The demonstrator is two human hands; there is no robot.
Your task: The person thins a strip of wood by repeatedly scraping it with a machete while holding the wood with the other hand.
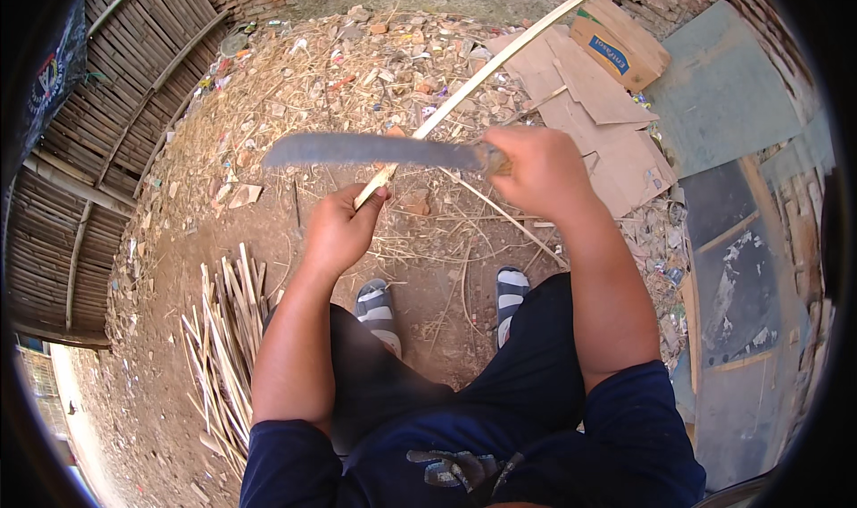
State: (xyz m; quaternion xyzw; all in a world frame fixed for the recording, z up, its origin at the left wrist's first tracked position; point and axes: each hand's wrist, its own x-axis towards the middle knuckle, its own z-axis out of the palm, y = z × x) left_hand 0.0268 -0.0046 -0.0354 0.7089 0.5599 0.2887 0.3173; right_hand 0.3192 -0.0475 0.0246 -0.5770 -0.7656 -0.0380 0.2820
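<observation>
My left hand (346, 229) is closed around the near end of a long pale strip of split bamboo (500, 59), which slants up and away to the far right. In my right hand (541, 170) is the handle of a machete (375, 151). Its broad, dark blade points left and lies across the strip just beyond my left fingers. Blade edges look slightly blurred. Whether the blade touches the strip or hovers over it I cannot tell.
A bundle of split strips (228, 347) lies on the ground left of my legs. Ahead spreads rubble with straw and litter (295, 97). Flattened cardboard (580, 124), a cardboard box (620, 44) and grey panels (723, 79) lie at the right. A bamboo wall (143, 70) stands left.
</observation>
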